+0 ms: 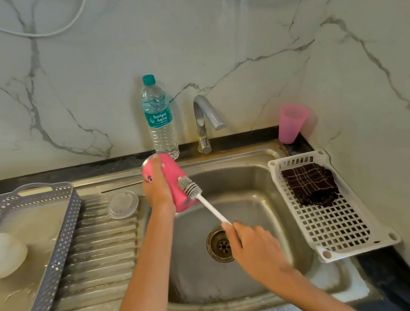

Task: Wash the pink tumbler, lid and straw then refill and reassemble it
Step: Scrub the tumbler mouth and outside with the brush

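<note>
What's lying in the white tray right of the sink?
A dark checked cloth sits crumpled at the far end of the white tray; the rest shows bare grid. Anything under the cloth is hidden.

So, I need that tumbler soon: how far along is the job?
Done: the tumbler is apart, with lid and straw lying on the drainboard. In hand: the left hand holds the tumbler over the sink while the right hand holds a brush against its outside. Left: whether lid and straw are washed I cannot tell; refilling, the bottle being capped, and reassembly.

White marble walls point(206, 34) (grey veins), steel sink point(259, 200), black countertop point(394, 275), chrome tap point(204, 115).
</note>
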`<move>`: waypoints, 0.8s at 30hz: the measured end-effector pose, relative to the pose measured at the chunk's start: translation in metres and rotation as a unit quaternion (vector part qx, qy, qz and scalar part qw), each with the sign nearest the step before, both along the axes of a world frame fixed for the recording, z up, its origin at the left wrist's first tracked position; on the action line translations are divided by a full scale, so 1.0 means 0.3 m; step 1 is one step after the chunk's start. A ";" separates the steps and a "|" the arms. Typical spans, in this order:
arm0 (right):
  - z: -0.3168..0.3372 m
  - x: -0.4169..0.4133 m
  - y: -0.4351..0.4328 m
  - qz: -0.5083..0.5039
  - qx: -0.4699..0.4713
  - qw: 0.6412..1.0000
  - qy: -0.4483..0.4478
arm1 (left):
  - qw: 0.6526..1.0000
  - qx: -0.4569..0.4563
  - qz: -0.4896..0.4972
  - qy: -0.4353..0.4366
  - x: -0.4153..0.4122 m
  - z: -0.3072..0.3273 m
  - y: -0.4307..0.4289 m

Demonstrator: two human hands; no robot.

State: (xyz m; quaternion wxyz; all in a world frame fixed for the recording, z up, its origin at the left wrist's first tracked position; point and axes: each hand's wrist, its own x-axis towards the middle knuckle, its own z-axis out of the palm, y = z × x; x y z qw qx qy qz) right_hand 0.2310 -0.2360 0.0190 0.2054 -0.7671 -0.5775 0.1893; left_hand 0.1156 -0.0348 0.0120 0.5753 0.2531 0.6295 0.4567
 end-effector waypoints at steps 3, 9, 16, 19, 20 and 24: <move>0.043 0.009 0.086 -0.023 0.005 0.999 0.034 | 0.998 0.013 -0.068 0.014 0.045 0.009 -0.086; 0.065 0.021 0.141 -0.014 0.004 0.999 0.034 | 0.994 0.010 -0.072 -0.081 0.051 0.003 -0.093; 0.062 0.014 0.076 -0.016 0.016 0.999 0.042 | 0.985 0.046 -0.102 -0.131 0.010 0.040 -0.113; 0.092 0.045 0.199 -0.050 0.040 0.995 0.079 | 0.977 0.043 -0.144 -0.150 0.056 0.048 -0.175; 0.090 0.053 0.209 -0.045 0.036 0.995 0.082 | 0.977 0.049 -0.137 -0.155 0.052 0.049 -0.169; 0.040 0.039 0.067 0.007 -0.015 0.998 0.066 | 0.980 0.059 -0.046 -0.187 -0.032 0.071 -0.086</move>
